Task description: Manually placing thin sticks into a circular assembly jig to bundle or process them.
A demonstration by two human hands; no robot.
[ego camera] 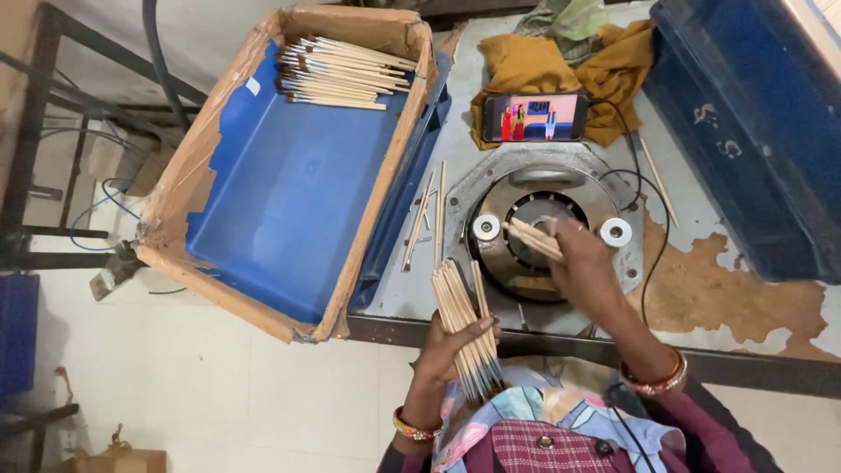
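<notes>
My left hand [448,343] grips a thick bundle of thin wooden sticks [462,320], held near my lap at the table's front edge. My right hand [585,267] pinches a few wooden sticks [532,236] and holds them over the dark central hole of a round metal machine [534,197] set into the table. Two white round knobs [486,227] sit on either side of that hole. Bangles show on both wrists.
A blue tray edged with brown cardboard [289,193] lies at the left, with several dark-tipped finished sticks [342,74] piled at its far end. Loose sticks [425,219] lie beside the machine. A phone [534,117] playing video rests on yellow cloth [534,61]. A blue crate [753,123] stands at right.
</notes>
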